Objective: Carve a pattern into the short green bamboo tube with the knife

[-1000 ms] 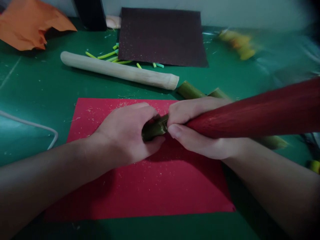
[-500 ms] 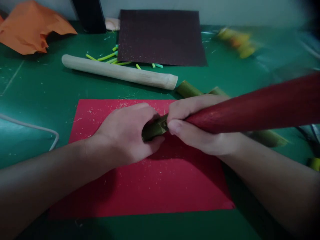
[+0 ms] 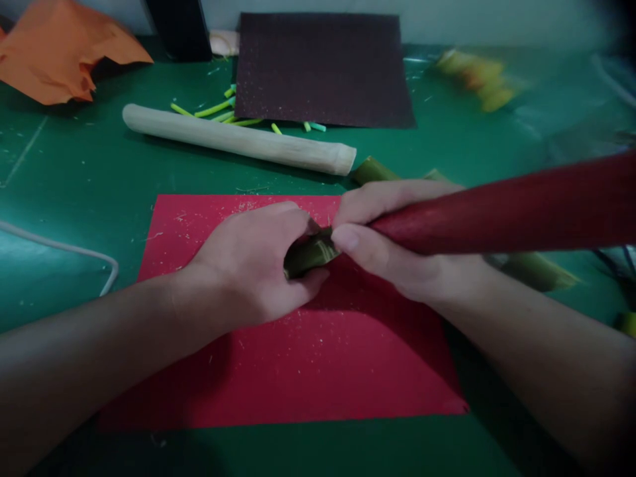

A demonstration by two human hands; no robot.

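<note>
My left hand (image 3: pixel 248 265) is closed around a short piece of green bamboo (image 3: pixel 311 257), whose near end shows between thumb and fingers. It lies over the red sheet (image 3: pixel 322 377), which is dotted with fine pale shavings. Pinched in my right hand (image 3: pixel 392 232) is a tool with a long, thick red handle (image 3: pixel 507 202) that slants up past the right edge. The fingertips of that hand are at the bamboo's right end. The working end of the tool is hidden by my fingers, so its kind does not show.
Behind the red sheet lies a long, pale peeled bamboo stick (image 3: pixel 238 139). Green bamboo pieces (image 3: pixel 375 170) lie beyond my right hand. A dark sheet (image 3: pixel 322 69) covers some yellow-green sticks (image 3: pixel 213 108). Crumpled orange paper (image 3: pixel 69 50) and a white cable (image 3: pixel 64 250) are at left.
My right hand and the red handle have shifted slightly, with the fingertips now covering a little more of the bamboo's end. My left hand keeps its grip. The whole view has tilted slightly.
</note>
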